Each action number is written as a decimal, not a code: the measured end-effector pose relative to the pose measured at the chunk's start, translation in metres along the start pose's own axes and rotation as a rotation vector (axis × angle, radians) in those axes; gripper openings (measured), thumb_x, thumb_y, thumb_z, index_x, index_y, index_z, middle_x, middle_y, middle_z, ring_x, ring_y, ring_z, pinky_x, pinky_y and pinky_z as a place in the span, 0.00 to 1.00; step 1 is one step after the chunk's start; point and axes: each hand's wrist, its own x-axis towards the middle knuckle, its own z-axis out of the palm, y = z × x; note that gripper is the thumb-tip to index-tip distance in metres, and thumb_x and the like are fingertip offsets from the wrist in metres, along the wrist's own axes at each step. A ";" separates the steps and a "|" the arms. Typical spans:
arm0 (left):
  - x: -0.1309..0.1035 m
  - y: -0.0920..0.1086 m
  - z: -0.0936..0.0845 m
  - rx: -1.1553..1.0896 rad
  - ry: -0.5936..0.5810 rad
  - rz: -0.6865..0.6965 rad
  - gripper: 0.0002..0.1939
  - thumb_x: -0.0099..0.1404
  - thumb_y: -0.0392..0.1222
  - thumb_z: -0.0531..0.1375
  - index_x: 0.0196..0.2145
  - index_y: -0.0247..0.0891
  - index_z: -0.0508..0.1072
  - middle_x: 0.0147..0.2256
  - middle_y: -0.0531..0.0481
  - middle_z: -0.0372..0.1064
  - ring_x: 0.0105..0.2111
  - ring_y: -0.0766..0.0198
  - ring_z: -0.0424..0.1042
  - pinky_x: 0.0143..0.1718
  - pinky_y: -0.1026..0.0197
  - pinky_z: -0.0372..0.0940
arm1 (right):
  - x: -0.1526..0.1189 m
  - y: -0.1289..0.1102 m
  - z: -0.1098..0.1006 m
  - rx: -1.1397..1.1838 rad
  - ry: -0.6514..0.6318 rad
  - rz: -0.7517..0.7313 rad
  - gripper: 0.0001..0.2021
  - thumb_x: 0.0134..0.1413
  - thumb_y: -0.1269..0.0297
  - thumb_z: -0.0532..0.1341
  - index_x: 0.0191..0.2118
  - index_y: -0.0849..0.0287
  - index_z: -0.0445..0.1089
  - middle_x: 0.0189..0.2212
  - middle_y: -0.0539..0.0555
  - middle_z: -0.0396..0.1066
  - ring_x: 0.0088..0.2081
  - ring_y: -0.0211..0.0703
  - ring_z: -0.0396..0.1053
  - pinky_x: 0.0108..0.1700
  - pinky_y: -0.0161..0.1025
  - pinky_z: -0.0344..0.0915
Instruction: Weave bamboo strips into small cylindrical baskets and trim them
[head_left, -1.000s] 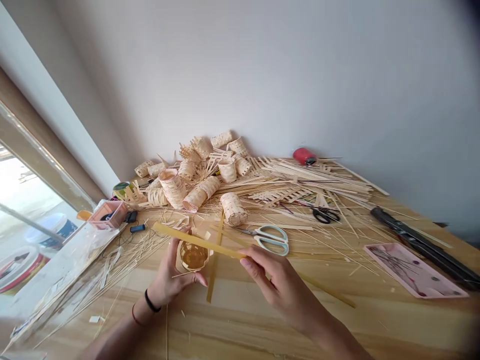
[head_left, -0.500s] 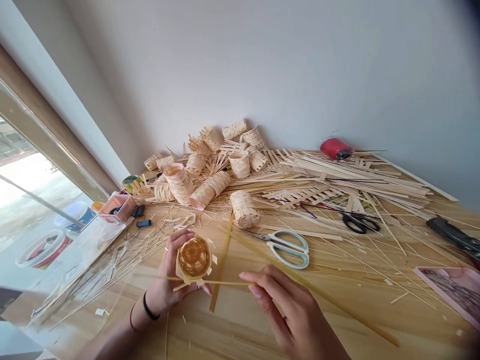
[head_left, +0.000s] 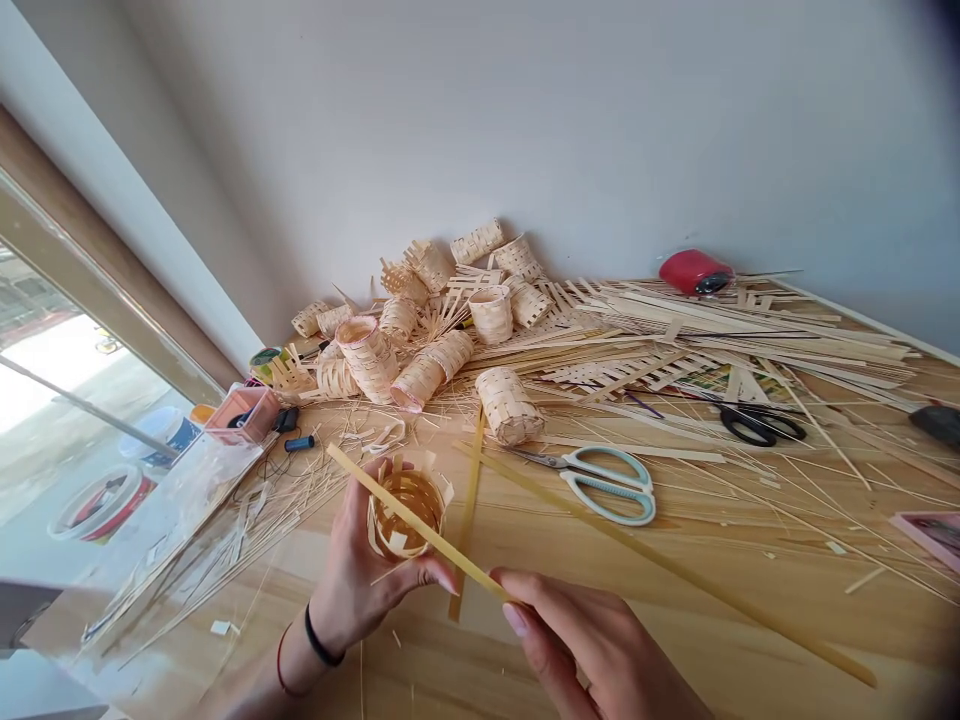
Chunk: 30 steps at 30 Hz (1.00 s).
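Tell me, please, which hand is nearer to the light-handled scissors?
The right. The right hand sits just below the scissors, pinching a strip; the left hand is farther off to their left, holding a small basket.

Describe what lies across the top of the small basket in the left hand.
A flat strip crosses the basket, pinched by the right hand. The left hand hides the basket's underside.

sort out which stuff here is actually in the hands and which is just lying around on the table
In the hands:
- small woven basket, held in the left hand
- flat strip, pinched by the right hand, lying across the basket's mouth

Lying about:
- pale-handled scissors
- black scissors
- pile of finished baskets
- loose strips
- red container
- pink tray
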 end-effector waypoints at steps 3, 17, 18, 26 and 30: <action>-0.001 -0.001 0.001 0.000 -0.016 -0.030 0.54 0.42 0.56 0.84 0.63 0.47 0.67 0.54 0.43 0.76 0.52 0.44 0.77 0.56 0.44 0.72 | -0.001 0.003 -0.001 -0.011 -0.012 -0.001 0.15 0.75 0.73 0.52 0.55 0.47 0.69 0.37 0.49 0.83 0.35 0.44 0.83 0.38 0.37 0.76; 0.008 0.007 -0.002 -0.155 0.002 -0.082 0.47 0.51 0.63 0.80 0.61 0.46 0.66 0.52 0.45 0.77 0.51 0.47 0.80 0.54 0.48 0.75 | 0.007 0.011 -0.013 -0.112 -0.024 -0.065 0.14 0.75 0.72 0.50 0.44 0.52 0.72 0.32 0.51 0.82 0.27 0.43 0.80 0.29 0.38 0.72; 0.009 0.008 -0.002 -0.157 -0.001 -0.094 0.48 0.51 0.65 0.79 0.62 0.46 0.66 0.52 0.44 0.77 0.51 0.46 0.80 0.54 0.48 0.75 | 0.009 0.014 -0.016 -0.129 -0.034 -0.062 0.14 0.74 0.72 0.51 0.43 0.52 0.72 0.32 0.51 0.82 0.27 0.43 0.80 0.29 0.38 0.72; 0.011 0.008 -0.008 -0.130 -0.129 -0.140 0.52 0.57 0.74 0.70 0.70 0.46 0.64 0.56 0.39 0.76 0.51 0.44 0.79 0.56 0.45 0.72 | 0.013 0.027 -0.027 -0.191 0.001 -0.066 0.14 0.74 0.73 0.52 0.43 0.56 0.75 0.35 0.54 0.79 0.34 0.44 0.79 0.36 0.39 0.73; 0.009 0.004 -0.012 -0.161 -0.191 -0.157 0.52 0.60 0.74 0.68 0.73 0.47 0.62 0.61 0.36 0.75 0.59 0.40 0.76 0.62 0.42 0.69 | 0.014 0.025 -0.029 -0.172 -0.022 -0.072 0.15 0.77 0.71 0.52 0.41 0.57 0.75 0.33 0.53 0.77 0.32 0.42 0.76 0.35 0.39 0.71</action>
